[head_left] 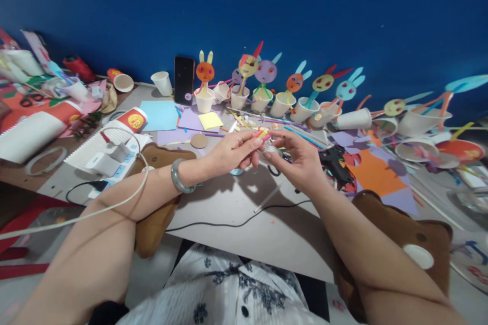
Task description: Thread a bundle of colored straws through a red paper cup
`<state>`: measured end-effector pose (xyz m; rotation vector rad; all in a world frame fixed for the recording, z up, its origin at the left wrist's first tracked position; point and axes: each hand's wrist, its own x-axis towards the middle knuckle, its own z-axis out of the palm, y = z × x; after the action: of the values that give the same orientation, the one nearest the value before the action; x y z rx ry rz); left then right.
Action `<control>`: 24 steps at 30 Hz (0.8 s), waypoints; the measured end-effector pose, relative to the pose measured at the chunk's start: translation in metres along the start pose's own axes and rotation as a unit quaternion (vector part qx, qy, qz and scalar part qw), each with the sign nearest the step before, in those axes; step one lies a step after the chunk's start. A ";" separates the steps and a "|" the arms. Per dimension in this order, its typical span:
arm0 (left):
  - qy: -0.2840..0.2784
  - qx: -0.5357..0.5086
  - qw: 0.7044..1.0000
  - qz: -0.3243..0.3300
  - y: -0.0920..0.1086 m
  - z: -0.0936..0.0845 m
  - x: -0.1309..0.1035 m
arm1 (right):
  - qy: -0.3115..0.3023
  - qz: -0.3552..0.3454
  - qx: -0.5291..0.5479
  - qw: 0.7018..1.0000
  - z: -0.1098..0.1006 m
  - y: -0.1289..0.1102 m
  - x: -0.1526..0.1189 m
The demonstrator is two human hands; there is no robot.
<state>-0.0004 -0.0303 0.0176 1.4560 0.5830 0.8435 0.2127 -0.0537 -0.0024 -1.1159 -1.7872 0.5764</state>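
Near the middle of the view, my left hand point(246, 150) pinches a small pink and yellow piece point(263, 135) between thumb and fingers. Its exact kind is too small to tell. My right hand point(295, 155) faces it from the right, fingers curved, with a gap between thumb and forefinger. The right fingertips are close to the piece; whether they touch it I cannot tell. Behind the hands lie several coloured strips point(301, 137). Below them, a dark scissors handle point(273, 170) shows in part on the grey table point(229, 208).
Paper cups point(204, 101) with rabbit-faced paper figures line the blue wall. A phone point(184, 81) stands upright. Coloured paper point(160, 116) lies left, a black glue gun point(337, 165) right. A white cable point(143, 177) crosses my left arm; a black cord point(229, 224) crosses the table.
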 end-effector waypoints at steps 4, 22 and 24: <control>0.010 -0.009 1.000 -0.029 0.000 0.001 0.000 | 0.013 -0.136 -0.146 0.980 0.001 -0.010 -0.002; -0.001 -0.007 0.999 -0.038 0.004 0.002 -0.002 | 0.010 -0.232 -0.278 0.932 0.004 -0.012 -0.004; -0.001 -0.016 0.999 -0.037 0.002 0.002 -0.002 | 0.009 -0.230 -0.277 0.933 0.004 -0.012 -0.004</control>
<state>0.0000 -0.0330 0.0190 1.3983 0.6153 0.7900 0.2050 -0.0625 0.0030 -0.9924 -2.1674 -0.2385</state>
